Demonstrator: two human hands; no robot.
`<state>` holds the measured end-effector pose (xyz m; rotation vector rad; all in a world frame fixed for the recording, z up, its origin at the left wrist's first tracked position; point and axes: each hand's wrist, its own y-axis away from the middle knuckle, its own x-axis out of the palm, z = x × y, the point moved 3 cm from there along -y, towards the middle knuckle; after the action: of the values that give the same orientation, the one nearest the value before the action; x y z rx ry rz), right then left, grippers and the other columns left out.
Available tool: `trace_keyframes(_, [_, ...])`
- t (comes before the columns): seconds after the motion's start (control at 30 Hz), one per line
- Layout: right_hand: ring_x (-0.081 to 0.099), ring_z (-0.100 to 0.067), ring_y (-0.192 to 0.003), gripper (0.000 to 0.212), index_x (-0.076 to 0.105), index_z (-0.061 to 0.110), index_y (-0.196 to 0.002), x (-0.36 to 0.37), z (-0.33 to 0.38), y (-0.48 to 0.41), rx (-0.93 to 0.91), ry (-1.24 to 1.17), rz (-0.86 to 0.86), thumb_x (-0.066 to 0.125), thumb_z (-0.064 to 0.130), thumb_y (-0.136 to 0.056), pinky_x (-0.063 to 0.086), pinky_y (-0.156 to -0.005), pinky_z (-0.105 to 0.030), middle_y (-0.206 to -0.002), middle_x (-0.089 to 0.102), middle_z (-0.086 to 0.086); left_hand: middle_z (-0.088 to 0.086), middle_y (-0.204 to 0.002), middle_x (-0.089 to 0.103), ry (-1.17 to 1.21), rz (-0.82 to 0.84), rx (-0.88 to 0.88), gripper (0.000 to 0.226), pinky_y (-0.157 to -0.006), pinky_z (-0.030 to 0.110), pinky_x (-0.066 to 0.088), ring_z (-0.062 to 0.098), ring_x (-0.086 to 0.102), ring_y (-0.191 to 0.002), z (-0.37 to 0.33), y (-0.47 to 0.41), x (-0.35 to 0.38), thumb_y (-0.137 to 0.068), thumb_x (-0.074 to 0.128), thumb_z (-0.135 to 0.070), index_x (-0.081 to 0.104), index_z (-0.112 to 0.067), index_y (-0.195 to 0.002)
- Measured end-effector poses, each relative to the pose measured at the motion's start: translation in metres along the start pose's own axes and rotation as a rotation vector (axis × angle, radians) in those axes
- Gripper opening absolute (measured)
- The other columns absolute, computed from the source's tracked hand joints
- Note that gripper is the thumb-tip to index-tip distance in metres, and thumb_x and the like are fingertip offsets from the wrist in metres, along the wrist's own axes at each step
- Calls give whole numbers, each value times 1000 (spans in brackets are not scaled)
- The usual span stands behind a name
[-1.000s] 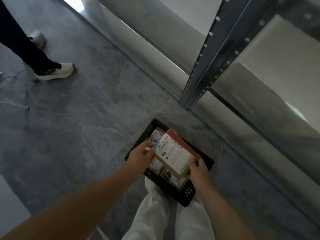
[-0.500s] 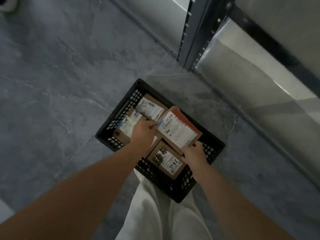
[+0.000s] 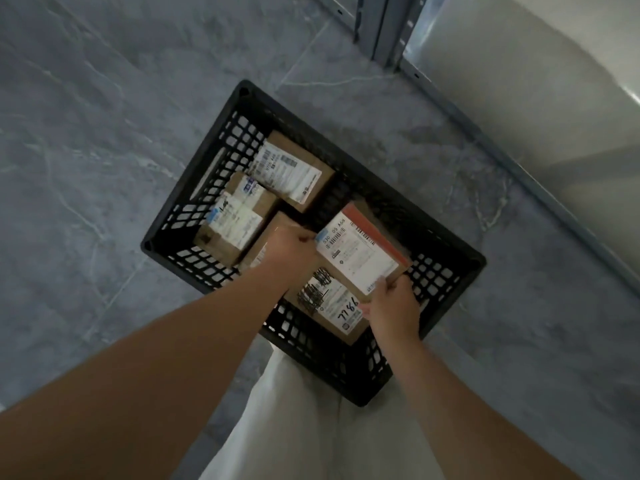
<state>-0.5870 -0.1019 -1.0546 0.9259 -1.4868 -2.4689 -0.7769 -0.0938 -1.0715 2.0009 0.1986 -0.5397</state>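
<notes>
While both hands held the flat parcel with the red stripe and white label over the right half of the black crate, the left hand gripped its far left corner with curled fingers and the right hand pinched its near corner. It lay tilted above a brown box with handwritten digits on its label, though whether the two touched could not be told. Two more labelled boxes, a large one at the far side and a small one at the left wall, sat inside the crate on the grey floor.
</notes>
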Motion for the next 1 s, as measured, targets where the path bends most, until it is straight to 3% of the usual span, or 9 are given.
trace_keyframes(0.1, [66,-35,-101,24,45,15,-125,5,2,-5,-17,-35,7,44,18,-102,56,-85,-52,-119,62,-14,10,-100,73,101,-10,4,28,-75,37,58,23,68,-81,-7,-10,-2,-96,55,-13,70,-8,-119])
trace_keyframes(0.27, [70,-28,-83,28,54,4,-121,20,4,-31,164,-41,112,46,22,-100,61,-74,-43,-105,67,-16,-1,-70,64,-41,38,14,28,-50,21,41,9,55,-56,-14,-41,4,-98,55,-25,72,-3,-104])
trace_keyframes(0.43, [67,-28,-89,35,54,7,-111,24,-7,-39,84,49,161,40,38,-102,56,-85,-47,-99,69,-14,-8,-65,64,-160,111,77,24,-38,10,37,-2,57,-43,0,-53,-2,-96,60,-35,74,-15,-95])
trace_keyframes(0.6, [66,-20,-77,31,51,12,-122,26,-9,-35,21,111,213,37,33,-105,56,-70,-35,-93,68,-11,1,-81,74,-19,116,-1,25,-84,37,60,19,72,-80,17,-58,-8,-93,64,-34,76,-12,-91])
trace_keyframes(0.7, [67,-20,-74,29,54,14,-118,28,7,-44,7,127,216,36,33,-105,57,-67,-36,-87,66,-7,9,-89,74,40,107,-15,28,-87,48,57,31,72,-88,15,-64,-16,-94,64,-31,74,-5,-89])
trace_keyframes(0.77, [68,-23,-90,30,54,18,-125,30,22,-60,-9,119,180,36,32,-105,59,-69,-35,-106,66,-7,13,-93,74,46,66,-28,27,-85,50,58,34,71,-89,12,-68,-19,-94,63,-26,73,-1,-90])
trace_keyframes(0.83, [68,-26,-93,30,51,19,-131,33,33,-77,57,49,179,38,26,-105,58,-57,-26,-116,63,-10,12,-92,73,4,31,-16,21,-78,41,61,27,72,-82,9,-70,-19,-94,63,-21,73,-3,-94])
trace_keyframes(0.9, [69,-24,-83,32,49,14,-134,36,32,-89,151,-38,205,39,21,-105,56,-51,-22,-114,63,-17,4,-84,70,-39,16,35,16,-58,20,56,13,65,-67,3,-71,-15,-95,62,-18,73,-7,-97])
trace_keyframes(1.0, [68,-23,-73,32,50,8,-132,41,27,-96,247,-89,223,40,21,-105,60,-63,-32,-100,63,-21,3,-86,69,-77,-43,72,17,-54,20,53,12,64,-68,-6,-75,-6,-96,57,-16,72,-11,-102])
